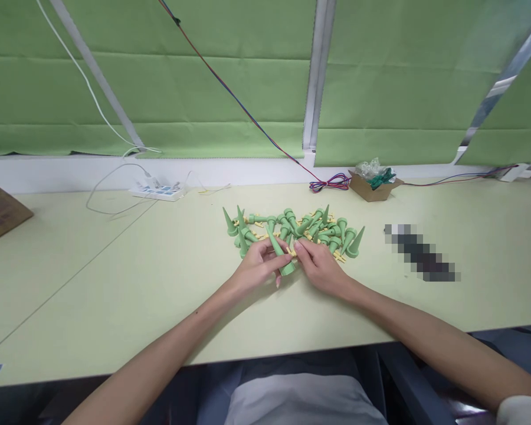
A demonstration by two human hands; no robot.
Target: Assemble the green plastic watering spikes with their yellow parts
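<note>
My left hand [260, 264] is closed round a green plastic cone-shaped spike [287, 270], its narrow tip slanting up and away and its wide end toward me. Beside the spike, the fingers of my right hand [322, 267] pinch a small yellow plastic piece [291, 252]. The left fingertips also come close to this piece; whether it touches the spike I cannot tell. Just beyond both hands lies a loose pile of similar green spikes [289, 216], some upright on their wide ends, others on their sides. Small yellow pieces [338, 257] lie among them.
A cardboard box [375, 192] with clear and green plastic stands at the back right, by coiled wires [330, 184]. A white power strip [157, 192] sits back left. A brown object [2, 212] lies far left, and a blurred dark object [420, 254] lies right.
</note>
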